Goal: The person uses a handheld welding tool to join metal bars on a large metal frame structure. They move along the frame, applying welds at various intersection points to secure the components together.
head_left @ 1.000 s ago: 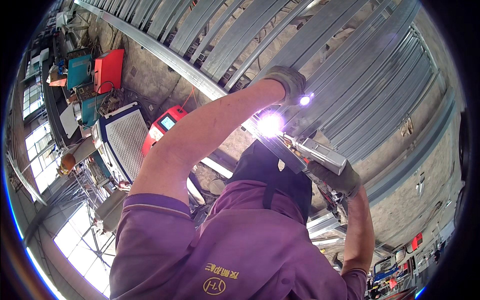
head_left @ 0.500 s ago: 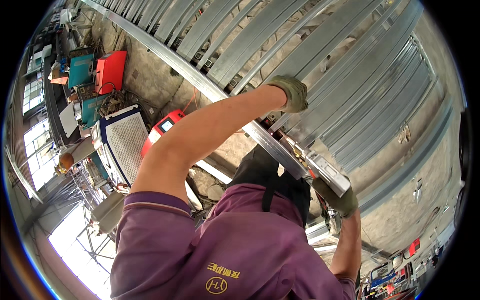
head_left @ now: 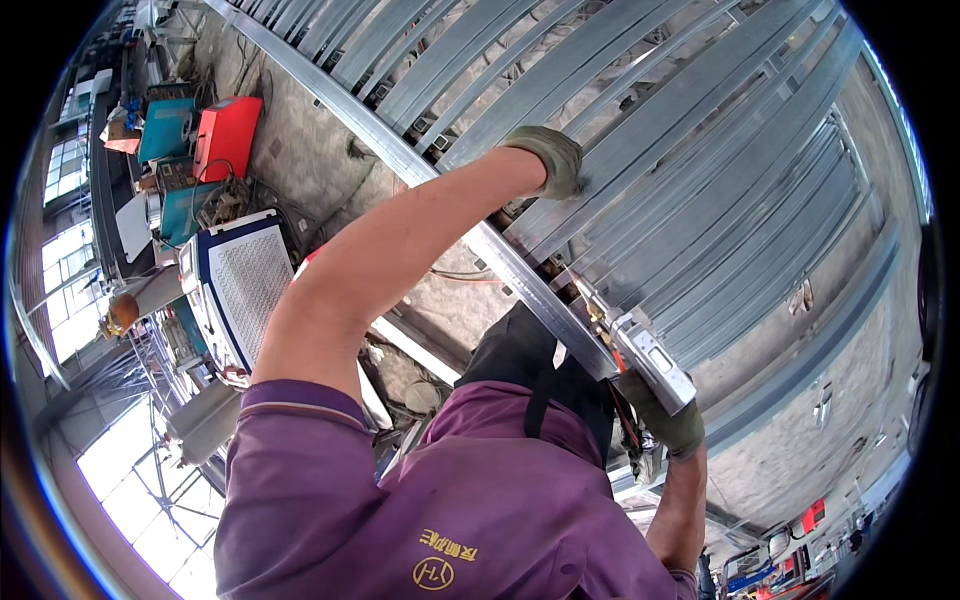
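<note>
My left hand, in an olive work glove, is on the flat grey metal slats, its fingers curled at the edge of one slat; their tips are partly hidden. In my gloved right hand is a silver handheld welding gun with a brass-coloured front part. Its narrow nozzle points up and left, close to where the slats meet a long shiny metal rail. That rail runs diagonally in front of my body. Several slats lie side by side and stretch away from it.
Left of the rail stand a white and dark-blue cabinet with a textured panel, a red machine and teal boxes. Cables lie on the concrete floor. To the right, a long grey metal bar lies on the floor beyond the slats.
The view has shifted slightly, and the slats and rail sit differently in it. My left hand has moved a little up and left in the picture. The welding gun stays in my right hand.
</note>
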### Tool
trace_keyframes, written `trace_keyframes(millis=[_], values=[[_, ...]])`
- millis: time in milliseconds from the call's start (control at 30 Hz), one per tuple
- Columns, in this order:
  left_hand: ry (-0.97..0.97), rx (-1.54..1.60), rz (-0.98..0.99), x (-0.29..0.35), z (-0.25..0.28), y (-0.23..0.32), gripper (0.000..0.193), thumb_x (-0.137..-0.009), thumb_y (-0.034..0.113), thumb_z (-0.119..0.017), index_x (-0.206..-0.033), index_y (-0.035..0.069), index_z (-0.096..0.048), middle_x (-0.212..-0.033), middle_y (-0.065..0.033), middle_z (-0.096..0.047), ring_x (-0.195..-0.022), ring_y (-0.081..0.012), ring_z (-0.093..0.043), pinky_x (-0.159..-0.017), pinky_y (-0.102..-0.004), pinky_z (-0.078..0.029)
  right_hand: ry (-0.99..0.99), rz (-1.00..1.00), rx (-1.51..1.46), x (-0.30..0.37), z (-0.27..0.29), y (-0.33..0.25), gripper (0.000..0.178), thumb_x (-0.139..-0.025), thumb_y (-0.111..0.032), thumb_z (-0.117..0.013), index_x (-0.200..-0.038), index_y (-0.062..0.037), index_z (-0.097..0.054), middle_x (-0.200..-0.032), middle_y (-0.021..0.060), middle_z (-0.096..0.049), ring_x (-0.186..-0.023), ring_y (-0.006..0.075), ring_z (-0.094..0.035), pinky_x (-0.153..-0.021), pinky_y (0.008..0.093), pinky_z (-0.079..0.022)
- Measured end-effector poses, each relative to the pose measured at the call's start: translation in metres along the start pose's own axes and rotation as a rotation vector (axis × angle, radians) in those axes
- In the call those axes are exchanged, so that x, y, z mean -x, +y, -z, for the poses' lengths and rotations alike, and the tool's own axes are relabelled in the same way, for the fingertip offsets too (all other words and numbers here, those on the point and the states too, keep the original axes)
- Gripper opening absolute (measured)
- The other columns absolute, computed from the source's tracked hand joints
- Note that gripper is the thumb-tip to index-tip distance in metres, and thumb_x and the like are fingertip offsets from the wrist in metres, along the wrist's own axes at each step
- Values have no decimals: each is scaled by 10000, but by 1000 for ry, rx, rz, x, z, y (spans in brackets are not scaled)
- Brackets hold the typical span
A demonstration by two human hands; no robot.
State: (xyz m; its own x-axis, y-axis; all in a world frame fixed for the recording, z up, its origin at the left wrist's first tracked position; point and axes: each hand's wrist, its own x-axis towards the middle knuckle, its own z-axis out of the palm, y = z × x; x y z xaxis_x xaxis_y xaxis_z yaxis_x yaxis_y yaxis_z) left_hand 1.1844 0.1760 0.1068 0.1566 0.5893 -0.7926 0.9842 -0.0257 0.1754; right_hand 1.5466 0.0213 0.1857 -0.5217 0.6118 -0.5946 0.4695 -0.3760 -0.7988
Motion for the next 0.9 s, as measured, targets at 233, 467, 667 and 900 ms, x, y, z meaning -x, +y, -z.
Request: trace_keyframes(millis=[233, 467, 667, 900], values=[[76, -17, -66, -9, -8, -3, 572, -977, 578, -672, -1167, 61, -824, -1145, -179, -802, -1075, -381, -760, -970, -489, -586, 7, 139, 102, -24, -1, -12, 243, -998, -125, -812, -1196, 7, -762, -929, 54, -782, -826, 130, -728, -740, 307, -589], [53, -21, -43, -8, -1, -2, 562, -944, 571, -700, -1175, 75, -827, -1126, -167, -808, -1050, -368, -771, -940, -486, -599, -152, 96, -12, -76, -21, -12, 357, -987, -193, -843, -1295, -29, -765, -1047, 66, -818, -905, 134, -747, -792, 303, -603], [55, 1, -34, -6, 0, -1, 545, -939, 549, -700, -1188, 81, -826, -1145, -163, -807, -1057, -365, -770, -937, -485, -600, -165, 126, -16, -99, -28, 4, 376, -981, -218, -854, -1300, -42, -762, -1099, 88, -823, -937, 145, -753, -810, 334, -614], [53, -5, -36, -11, -4, -4, 539, -939, 542, -702, -1194, 82, -822, -1162, -167, -804, -1064, -366, -767, -948, -488, -596, -206, 61, -1, -112, -25, -4, 413, -972, -246, -865, -1308, -36, -752, -1094, 100, -819, -938, 159, -753, -811, 342, -610]])
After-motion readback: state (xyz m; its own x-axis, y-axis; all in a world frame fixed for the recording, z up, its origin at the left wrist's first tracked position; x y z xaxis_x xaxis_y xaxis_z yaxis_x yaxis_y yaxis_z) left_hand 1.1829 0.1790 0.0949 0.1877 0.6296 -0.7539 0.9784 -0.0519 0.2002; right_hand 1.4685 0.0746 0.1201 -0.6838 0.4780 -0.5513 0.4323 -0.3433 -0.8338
